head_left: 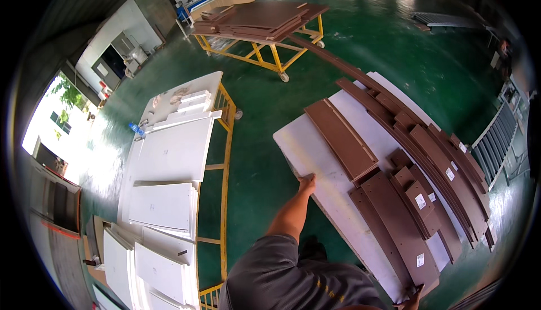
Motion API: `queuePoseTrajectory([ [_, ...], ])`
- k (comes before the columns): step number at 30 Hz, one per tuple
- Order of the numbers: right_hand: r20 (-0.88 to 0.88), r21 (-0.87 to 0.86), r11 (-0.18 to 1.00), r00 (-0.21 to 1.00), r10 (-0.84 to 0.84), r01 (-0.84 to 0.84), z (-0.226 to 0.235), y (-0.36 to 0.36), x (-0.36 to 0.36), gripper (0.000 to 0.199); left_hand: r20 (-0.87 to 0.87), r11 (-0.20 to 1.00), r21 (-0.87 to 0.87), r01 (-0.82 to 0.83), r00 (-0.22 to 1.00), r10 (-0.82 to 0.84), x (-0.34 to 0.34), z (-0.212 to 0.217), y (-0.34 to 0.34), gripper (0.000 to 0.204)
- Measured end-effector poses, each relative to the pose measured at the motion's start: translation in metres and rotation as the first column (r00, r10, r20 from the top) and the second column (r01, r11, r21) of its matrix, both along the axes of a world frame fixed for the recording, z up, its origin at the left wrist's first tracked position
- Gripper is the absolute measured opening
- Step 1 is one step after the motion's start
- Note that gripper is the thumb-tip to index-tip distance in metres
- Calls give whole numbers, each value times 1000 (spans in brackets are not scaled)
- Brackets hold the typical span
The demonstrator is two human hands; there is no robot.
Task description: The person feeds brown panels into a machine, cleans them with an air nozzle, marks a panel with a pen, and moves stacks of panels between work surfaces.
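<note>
My left hand (307, 184) is closed on the left edge of a large white board (296, 146) that forms a tabletop on my right. My right hand (413, 299) is low in the view, at the board's near end, beside the end of a wide brown panel (389, 214). Its fingers look bent around an edge, but whether they grip the board or the panel is hidden. Further up the board lies another brown panel (341, 138). Long brown strips (428, 146) and short brown pieces (414, 194), some with white labels, are stacked along the right side.
A yellow-framed cart (226, 163) on my left carries stacked white panels (174, 149) and a blue-labelled bottle (135, 128). Ahead, a wheeled yellow cart (262, 54) bears brown sheets (253, 20). One long brown strip (327, 56) reaches between it and my table. Grey roller racks (496, 141) stand far right.
</note>
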State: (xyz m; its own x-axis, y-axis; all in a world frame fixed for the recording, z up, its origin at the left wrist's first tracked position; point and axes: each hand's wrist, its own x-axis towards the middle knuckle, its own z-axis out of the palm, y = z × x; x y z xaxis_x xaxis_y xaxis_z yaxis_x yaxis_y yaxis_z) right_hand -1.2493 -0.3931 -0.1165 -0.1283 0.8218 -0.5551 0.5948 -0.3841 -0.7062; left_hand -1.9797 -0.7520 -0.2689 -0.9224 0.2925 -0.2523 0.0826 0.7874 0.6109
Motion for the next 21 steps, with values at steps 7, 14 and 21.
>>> queuePoseTrajectory([
  [7,-4,72,989,991,-130,130,-9,-34,-23,92,-45,963,-11,-270,962,269,-43,-61,44,74],
  [14,-229,80,859,848,-478,506,-60,-122,-42,96,524,896,116,-430,793,312,-70,15,105,83],
  [21,-250,-488,820,852,-459,299,-138,-283,-181,82,523,868,417,-270,852,15,-127,-22,95,49],
])
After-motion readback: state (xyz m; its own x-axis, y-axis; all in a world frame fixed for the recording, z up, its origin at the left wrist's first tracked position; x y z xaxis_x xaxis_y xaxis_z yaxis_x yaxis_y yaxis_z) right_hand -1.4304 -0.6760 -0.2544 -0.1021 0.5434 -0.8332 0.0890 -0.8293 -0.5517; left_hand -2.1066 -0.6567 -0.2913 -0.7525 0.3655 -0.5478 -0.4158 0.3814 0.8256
